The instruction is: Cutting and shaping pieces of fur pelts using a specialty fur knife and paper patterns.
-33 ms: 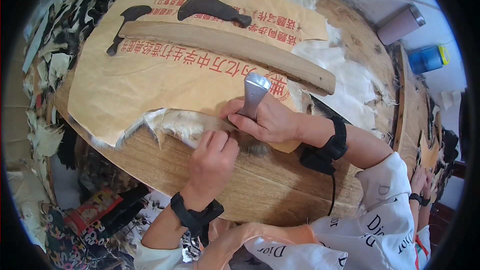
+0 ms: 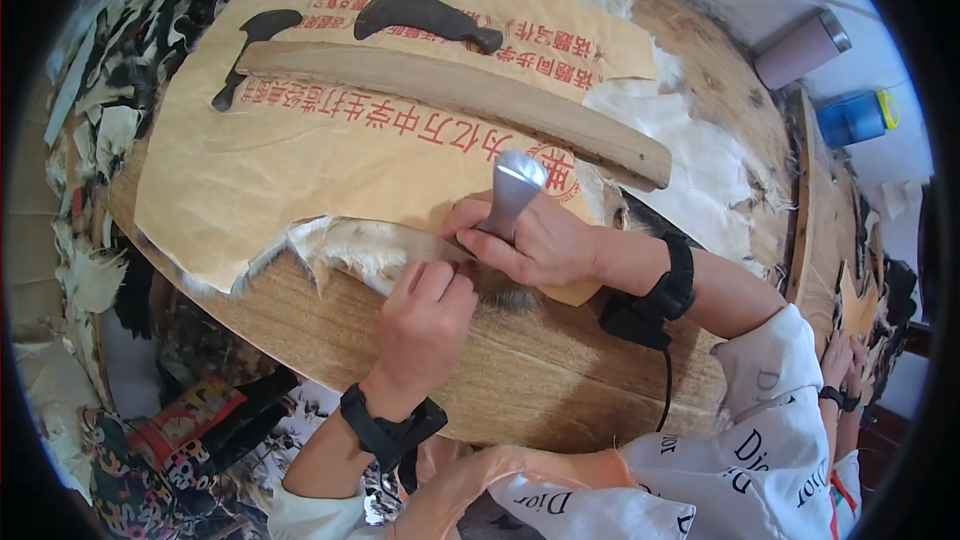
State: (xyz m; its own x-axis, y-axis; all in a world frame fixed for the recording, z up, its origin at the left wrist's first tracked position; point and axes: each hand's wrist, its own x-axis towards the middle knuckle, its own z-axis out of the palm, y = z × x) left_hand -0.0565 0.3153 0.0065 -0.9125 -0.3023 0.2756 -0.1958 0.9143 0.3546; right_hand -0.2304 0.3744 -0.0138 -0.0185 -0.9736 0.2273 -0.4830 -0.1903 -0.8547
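My right hand [image 2: 535, 240] is closed around a tool with a silver metal handle [image 2: 515, 190], whose flared end points up; its lower end is hidden in my fingers. Just to the left, my left hand [image 2: 428, 315] is closed in a pinch at the near edge of a fur pelt [image 2: 365, 248], pale skin side up. The pinched edge is covered by my fingers. Brown paper [image 2: 290, 175] with red print lies over the pelt. Farther back on the paper rest a long wooden bar [image 2: 450, 105] and two dark curved blades, one larger [image 2: 415, 12] and one smaller [image 2: 262, 32].
The wooden table [image 2: 560, 360] has a curved near edge. White pelts [image 2: 690, 160] lie at the right, fur scraps [image 2: 130, 70] heap at the left. A pink flask [image 2: 803, 50] and blue container [image 2: 855, 120] stand far right. Another person's hands [image 2: 843, 358] work at the right edge.
The metal handle's upper end has tipped slightly right and toward me. Both hands stay in nearly the same place.
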